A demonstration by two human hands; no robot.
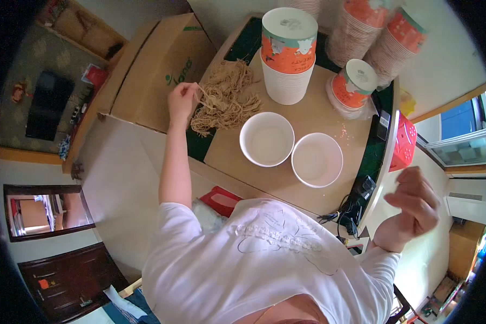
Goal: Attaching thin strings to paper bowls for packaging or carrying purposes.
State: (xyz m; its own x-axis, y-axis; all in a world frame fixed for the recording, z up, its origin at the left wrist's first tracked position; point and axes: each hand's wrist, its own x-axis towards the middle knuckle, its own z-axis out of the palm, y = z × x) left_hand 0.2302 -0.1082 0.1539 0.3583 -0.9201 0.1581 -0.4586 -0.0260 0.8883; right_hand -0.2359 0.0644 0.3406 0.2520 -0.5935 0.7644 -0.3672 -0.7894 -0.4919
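Observation:
At the left of the table, a tangled heap of brown twine (229, 89) lies partly on a cardboard sheet. My left hand (182, 100) is closed in a pinch at its left edge, with a thin strand between the fingertips. My right hand (413, 208) is raised off to the right, past the table edge; its fingers are loosely curled and apart, and nothing shows in them. Two white paper bowls (267, 139) stand side by side in front of me, mouths up. Behind them rises a tall stack of nested paper bowls (289, 54), upside down, the top one orange and green.
A shorter bowl stack (353, 83) and bagged stacks (359, 32) stand at the back right. A large cardboard box (156, 65) adjoins the table on the left. Black cables and an adapter (356, 202) lie at the right edge, near a red plastic basket (404, 143).

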